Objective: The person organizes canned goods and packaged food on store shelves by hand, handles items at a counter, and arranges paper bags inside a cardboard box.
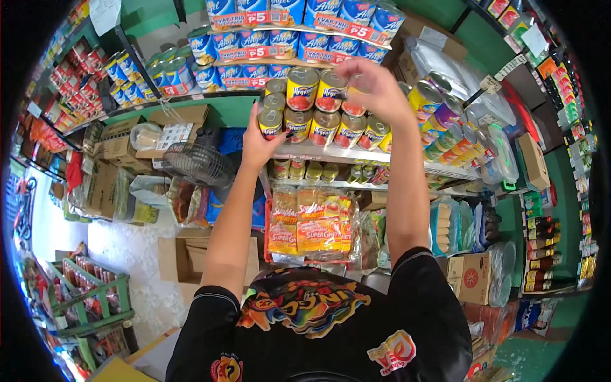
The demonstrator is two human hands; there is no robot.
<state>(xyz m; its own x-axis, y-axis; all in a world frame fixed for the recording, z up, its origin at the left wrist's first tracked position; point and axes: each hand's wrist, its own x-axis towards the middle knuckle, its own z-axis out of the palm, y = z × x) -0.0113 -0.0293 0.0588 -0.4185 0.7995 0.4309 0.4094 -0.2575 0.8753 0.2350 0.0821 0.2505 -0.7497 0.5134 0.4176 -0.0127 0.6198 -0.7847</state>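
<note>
My left hand (263,141) is closed around a yellow-and-red labelled food can (270,122) at the left end of the shelf's front row. Dark nail polish shows on its fingers. Slightly blurred, my right hand (374,91) is raised over the right end of the upper row, fingers curved and apart from the thumb. It partly covers an upper can (354,107); whether it touches that can is hard to see. Left of it, two more upper cans (301,89) stand stacked on the front row of matching cans (324,129).
Blue-and-white milk cans (258,46) fill the shelf behind. More stacked cans (439,114) stand to the right. Below hang or lie spaghetti packs (312,219). A fan (194,164) and cardboard boxes (118,143) are at the left, with a green rack (89,296) lower down.
</note>
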